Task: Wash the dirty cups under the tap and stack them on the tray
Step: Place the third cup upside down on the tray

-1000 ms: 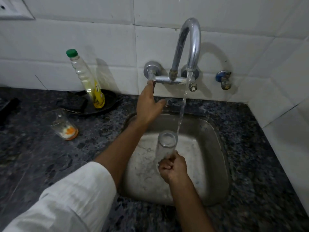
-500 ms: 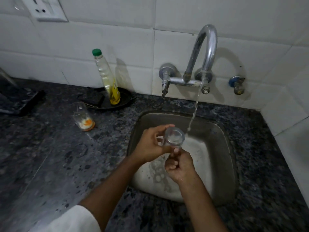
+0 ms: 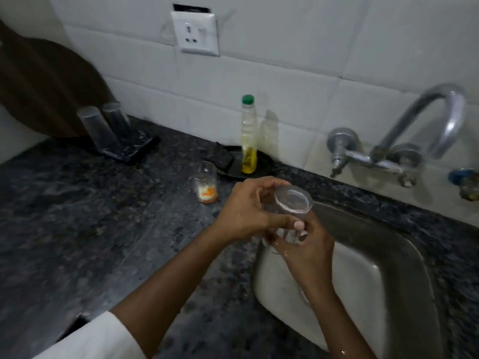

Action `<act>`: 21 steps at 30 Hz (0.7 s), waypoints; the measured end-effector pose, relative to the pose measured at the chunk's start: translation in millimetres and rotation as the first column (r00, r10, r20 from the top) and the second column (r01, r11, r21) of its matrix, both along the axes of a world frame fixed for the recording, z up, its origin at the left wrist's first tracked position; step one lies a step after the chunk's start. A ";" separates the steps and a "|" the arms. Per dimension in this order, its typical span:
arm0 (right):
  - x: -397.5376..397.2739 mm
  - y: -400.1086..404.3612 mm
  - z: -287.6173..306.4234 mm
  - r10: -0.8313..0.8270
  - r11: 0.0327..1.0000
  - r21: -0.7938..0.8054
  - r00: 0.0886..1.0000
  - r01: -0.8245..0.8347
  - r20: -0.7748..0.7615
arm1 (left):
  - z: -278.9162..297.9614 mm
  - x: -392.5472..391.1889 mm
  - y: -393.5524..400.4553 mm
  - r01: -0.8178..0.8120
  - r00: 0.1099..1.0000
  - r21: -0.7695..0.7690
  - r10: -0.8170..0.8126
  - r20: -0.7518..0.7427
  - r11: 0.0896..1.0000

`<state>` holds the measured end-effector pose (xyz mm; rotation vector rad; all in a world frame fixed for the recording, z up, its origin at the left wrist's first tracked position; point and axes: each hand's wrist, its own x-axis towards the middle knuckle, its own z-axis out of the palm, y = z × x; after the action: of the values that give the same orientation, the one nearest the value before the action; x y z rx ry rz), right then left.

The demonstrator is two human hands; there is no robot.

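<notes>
The glass (image 3: pixel 290 211) is wet and so are your fingers — that is the likeliest trouble from here. If either grip loosens while you carry it across, it could slide out and hit the steel sink (image 3: pixel 404 257) or the stone counter (image 3: pixel 77 229). The tray (image 3: pixel 129 149) sits well to the far left of your fingers, already holding two upturned glasses (image 3: pixel 103 125); set this one down carelessly and you could knock them over. One dirty glass (image 3: pixel 206 185) stands just beyond your left fingertips — easy to clip as you pass.

Your left hand (image 3: pixel 243 211) has its fingers curled narrow around the upper part of the glass, thumb below. Your right hand (image 3: pixel 303 244) wraps the lower part from underneath. Both hold it at the sink's left edge, clear of the tap (image 3: pixel 445 117).
</notes>
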<state>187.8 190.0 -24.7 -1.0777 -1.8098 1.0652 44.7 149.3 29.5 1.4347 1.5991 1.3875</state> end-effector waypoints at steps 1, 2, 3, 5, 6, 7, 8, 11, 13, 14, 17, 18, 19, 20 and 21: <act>-12.9 -2.9 6.6 0.024 1.000 -0.005 1.000 -0.024 -0.007 | 5.9 -14.7 -8.0 0.005 1.000 -0.008 -0.005 -0.010 1.000; -35.6 -7.3 11.0 0.063 0.998 -0.018 0.998 -0.063 0.000 | 11.2 -39.1 -20.0 0.000 1.000 -0.023 -0.001 -0.025 1.000; -60.3 -12.5 15.0 0.108 0.994 -0.037 0.994 -0.107 0.009 | 16.7 -64.3 -32.4 -0.001 1.000 -0.048 0.000 -0.030 0.999; -116.2 -24.9 22.0 0.218 0.973 -0.073 0.976 -0.217 -0.001 | 23.3 -123.1 -58.4 -0.015 1.000 -0.104 0.014 -0.013 0.994; -146.2 -32.1 23.7 0.268 0.960 -0.080 0.963 -0.268 -0.009 | 23.4 -154.1 -71.7 -0.020 1.000 -0.126 0.020 0.002 0.992; -176.0 -38.6 25.3 0.299 0.951 -0.076 0.954 -0.299 -0.007 | 21.6 -184.2 -84.5 -0.029 0.999 -0.144 0.032 0.018 0.989; -205.8 -44.1 26.6 0.312 0.948 -0.070 0.950 -0.312 -0.001 | 18.2 -214.1 -96.4 -0.058 0.997 -0.165 0.065 0.035 0.985; -291.8 -44.5 19.7 0.314 0.943 -0.115 0.949 -0.313 -0.012 | 5.5 -297.1 -126.3 -0.233 0.960 -0.252 0.264 0.095 0.939; -344.9 -35.9 13.8 0.295 0.948 -0.126 0.955 -0.293 -0.005 | -6.8 -345.3 -140.6 -0.352 0.909 -0.325 0.403 0.103 0.878; -369.6 -30.4 11.8 0.281 0.953 -0.126 0.960 -0.277 0.014 | -14.1 -367.1 -145.7 -0.391 0.885 -0.362 0.454 0.106 0.846; -439.6 -11.3 7.9 0.274 0.957 -0.113 0.959 -0.266 0.066 | -33.4 -419.3 -150.4 -0.445 0.832 -0.436 0.542 0.123 0.782; -460.7 -5.4 6.3 0.275 0.959 -0.100 0.958 -0.267 0.085 | -39.0 -432.5 -149.4 -0.450 0.820 -0.450 0.556 0.132 0.771; -481.0 0.3 3.7 0.278 0.959 -0.086 0.955 -0.270 0.105 | -43.0 -443.7 -147.7 -0.451 0.812 -0.458 0.566 0.146 0.766; -499.6 5.0 -0.1 0.285 0.958 -0.074 0.950 -0.277 0.129 | -46.5 -453.3 -145.7 -0.452 0.803 -0.460 0.574 0.163 0.764; -516.7 8.4 -4.6 0.297 0.955 -0.059 0.943 -0.291 0.149 | -50.4 -462.6 -143.9 -0.457 0.794 -0.459 0.582 0.175 0.762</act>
<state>-328.9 198.4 -29.3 -0.9529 -2.1349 1.2190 -417.8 5.4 -20.9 0.5007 2.0084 1.3789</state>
